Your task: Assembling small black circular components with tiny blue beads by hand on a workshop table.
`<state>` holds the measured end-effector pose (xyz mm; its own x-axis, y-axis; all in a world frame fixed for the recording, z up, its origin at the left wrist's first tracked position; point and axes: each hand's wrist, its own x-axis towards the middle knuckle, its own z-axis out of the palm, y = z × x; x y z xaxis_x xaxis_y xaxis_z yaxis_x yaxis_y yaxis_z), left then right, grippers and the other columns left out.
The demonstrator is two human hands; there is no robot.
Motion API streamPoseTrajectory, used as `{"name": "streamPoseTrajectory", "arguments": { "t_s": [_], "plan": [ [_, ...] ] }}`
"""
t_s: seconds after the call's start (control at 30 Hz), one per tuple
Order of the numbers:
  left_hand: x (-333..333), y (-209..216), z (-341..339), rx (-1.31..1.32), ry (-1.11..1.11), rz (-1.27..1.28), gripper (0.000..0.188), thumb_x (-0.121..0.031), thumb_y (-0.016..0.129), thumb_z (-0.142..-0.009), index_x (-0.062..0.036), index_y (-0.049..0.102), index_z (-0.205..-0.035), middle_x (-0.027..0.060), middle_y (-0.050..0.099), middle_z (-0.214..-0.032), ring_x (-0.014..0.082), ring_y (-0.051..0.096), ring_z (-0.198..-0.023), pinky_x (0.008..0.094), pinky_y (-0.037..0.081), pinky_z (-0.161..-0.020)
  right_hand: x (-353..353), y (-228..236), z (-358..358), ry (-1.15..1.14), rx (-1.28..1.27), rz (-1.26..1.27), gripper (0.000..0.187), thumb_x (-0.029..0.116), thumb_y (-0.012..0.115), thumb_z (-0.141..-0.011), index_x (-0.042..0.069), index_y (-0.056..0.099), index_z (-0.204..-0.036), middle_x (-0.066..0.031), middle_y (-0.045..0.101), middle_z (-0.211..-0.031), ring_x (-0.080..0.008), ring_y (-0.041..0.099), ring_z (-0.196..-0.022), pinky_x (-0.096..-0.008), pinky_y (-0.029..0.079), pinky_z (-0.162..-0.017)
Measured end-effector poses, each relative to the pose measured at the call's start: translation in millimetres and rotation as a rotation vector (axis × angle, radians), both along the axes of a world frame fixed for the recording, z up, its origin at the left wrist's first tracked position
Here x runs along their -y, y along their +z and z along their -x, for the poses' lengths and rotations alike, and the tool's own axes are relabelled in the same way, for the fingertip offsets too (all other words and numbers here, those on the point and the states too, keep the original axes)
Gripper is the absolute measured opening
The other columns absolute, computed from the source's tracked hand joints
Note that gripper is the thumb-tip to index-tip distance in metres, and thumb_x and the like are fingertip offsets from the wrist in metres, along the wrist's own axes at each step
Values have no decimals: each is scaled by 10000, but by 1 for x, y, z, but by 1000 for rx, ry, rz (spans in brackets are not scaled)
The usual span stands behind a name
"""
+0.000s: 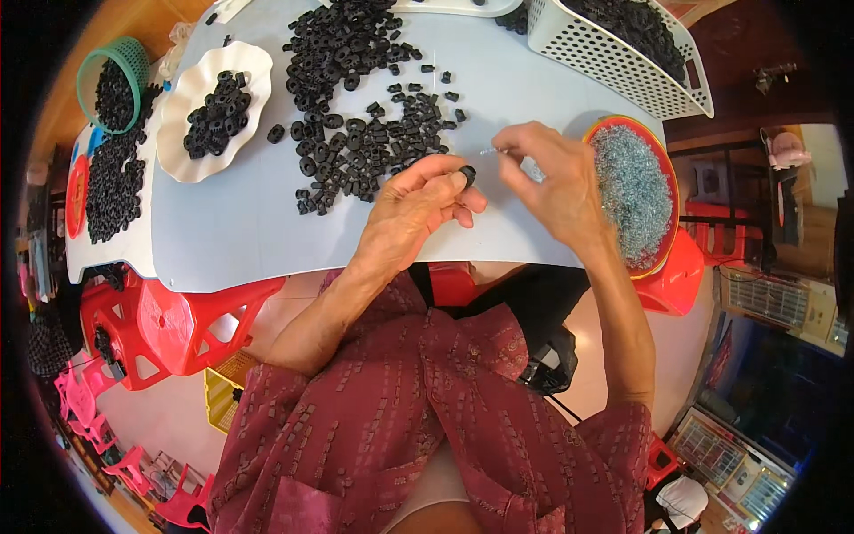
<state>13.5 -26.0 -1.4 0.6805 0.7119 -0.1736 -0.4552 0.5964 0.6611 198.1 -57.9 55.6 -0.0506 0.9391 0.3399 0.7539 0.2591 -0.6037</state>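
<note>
— What's the left hand point(418, 200) doing?
— Pinching a black ring point(467, 174) at its fingertips, above the pale surface point(231, 222) by the loose ring pile point(365, 142).
— And the right hand point(556, 178)?
— Fingers closed on a thin metal pin point(492, 151), just beside the red bowl point(673, 191).

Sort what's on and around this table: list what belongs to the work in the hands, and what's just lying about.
In use:
left hand holding a black ring
right hand holding a thin metal pin
pile of black rings
red bowl of metal pins

Lying about:
white scalloped dish
green basket
white basket
red stools
</note>
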Motion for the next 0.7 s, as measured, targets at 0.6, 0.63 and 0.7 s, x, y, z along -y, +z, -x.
{"name": "streamPoseTrajectory", "arguments": {
  "t_s": [0.6,0.63,0.7],
  "plan": [
    [2,-1,-6,-132,-39,-142,186,-112,535,-921,31,592,-1024,95,628,-825,150,586,-724,265,490,-680,14,2,7,179,221,-195,214,-8,639,-690,11,574,-893,-89,606,-844,-256,588,-764,-353,438,-691],
    [2,-1,-6,-132,-37,-140,186,-112,535,-921,31,592,-1024,95,628,-825,150,586,-724,265,490,-680,15,3,8,159,159,-139,187,-15,630,-711,10,584,-890,-98,608,-832,-248,592,-737,-346,445,-667],
    [3,1,-7,-122,-15,-141,198,-133,536,-921,25,595,-1024,90,629,-824,145,582,-715,254,483,-683,16,2,12,141,96,-80,161,-21,620,-732,9,594,-887,-107,609,-820,-240,597,-709,-339,452,-643]
  ]
}}
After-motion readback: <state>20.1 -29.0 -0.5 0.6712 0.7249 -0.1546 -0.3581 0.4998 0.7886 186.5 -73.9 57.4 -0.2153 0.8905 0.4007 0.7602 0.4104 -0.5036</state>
